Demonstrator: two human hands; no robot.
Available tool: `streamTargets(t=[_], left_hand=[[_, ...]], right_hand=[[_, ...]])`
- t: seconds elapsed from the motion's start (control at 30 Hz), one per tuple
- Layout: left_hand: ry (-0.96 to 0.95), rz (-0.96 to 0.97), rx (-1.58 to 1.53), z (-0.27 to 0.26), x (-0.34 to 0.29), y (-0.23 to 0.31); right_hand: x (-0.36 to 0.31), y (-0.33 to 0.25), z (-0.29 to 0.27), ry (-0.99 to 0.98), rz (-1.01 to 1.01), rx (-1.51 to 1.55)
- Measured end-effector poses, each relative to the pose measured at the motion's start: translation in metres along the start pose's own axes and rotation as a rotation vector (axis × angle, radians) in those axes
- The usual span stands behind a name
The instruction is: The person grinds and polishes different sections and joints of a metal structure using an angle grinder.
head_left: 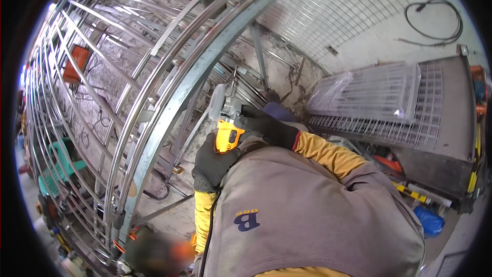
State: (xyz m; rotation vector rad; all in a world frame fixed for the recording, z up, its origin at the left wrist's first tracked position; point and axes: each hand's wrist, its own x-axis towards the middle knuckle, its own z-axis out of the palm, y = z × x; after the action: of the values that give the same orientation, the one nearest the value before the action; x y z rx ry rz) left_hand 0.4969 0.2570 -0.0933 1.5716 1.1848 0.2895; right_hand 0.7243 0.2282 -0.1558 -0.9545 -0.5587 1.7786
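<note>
Head view, gloved left hand [212,160] and right hand [264,124] both curled snugly round a yellow plastic grinder [227,136], bowed shiny metal framework [174,103] (crowding the left), wire mesh [333,7] upper right.

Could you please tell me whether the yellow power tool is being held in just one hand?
No, the left hand is on the yellow power tool and the right hand is on it too, nearer its metal head.

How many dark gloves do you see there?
2: one on the left hand, at the grinder's lower left, and one on the right hand, at its right side. More may be hidden.
</note>
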Motion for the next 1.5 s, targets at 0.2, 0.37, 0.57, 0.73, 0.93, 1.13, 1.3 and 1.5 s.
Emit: streamTargets(t=[0.2, 0.37, 0.57, 0.73, 0.93, 1.13, 1.3, 1.5], left_hand=[[-0.09, -0.116, -0.108, 0.004, 0.013, 0.003], [-0.183, -0.137, -0.013, 0.025, 0.048, 0.048], [-0.205, -0.103, 0.138, 0.057, 0.092, 0.105], [-0.068, -0.102, 0.658, 0.087, 0.126, 0.16], [0.036, -0.286, 0.513, 0.103, 0.15, 0.195], [-0.074, -0.048, -0.258, 0.086, 0.174, 0.153], [-0.067, 0.096, -0.307, 0.1, 0.199, 0.144], [-0.031, 0.209, -0.428, 0.092, 0.195, 0.159]], right_hand=[[0.001, 0.0, -0.015, -0.108, -0.001, -0.106], [-0.002, -0.021, -0.05, -0.08, 0.093, -0.048], [0.007, -0.037, -0.101, 0.053, 0.01, -0.056], [-0.008, -0.124, -0.126, 0.151, -0.084, -0.038], [0.003, -0.173, -0.133, 0.134, -0.42, -0.476], [0.003, -0.216, -0.109, 0.165, -0.436, -0.516], [0.007, -0.208, -0.095, 0.249, -0.322, -0.359], [0.016, -0.222, -0.1, 0.34, -0.297, -0.867]])
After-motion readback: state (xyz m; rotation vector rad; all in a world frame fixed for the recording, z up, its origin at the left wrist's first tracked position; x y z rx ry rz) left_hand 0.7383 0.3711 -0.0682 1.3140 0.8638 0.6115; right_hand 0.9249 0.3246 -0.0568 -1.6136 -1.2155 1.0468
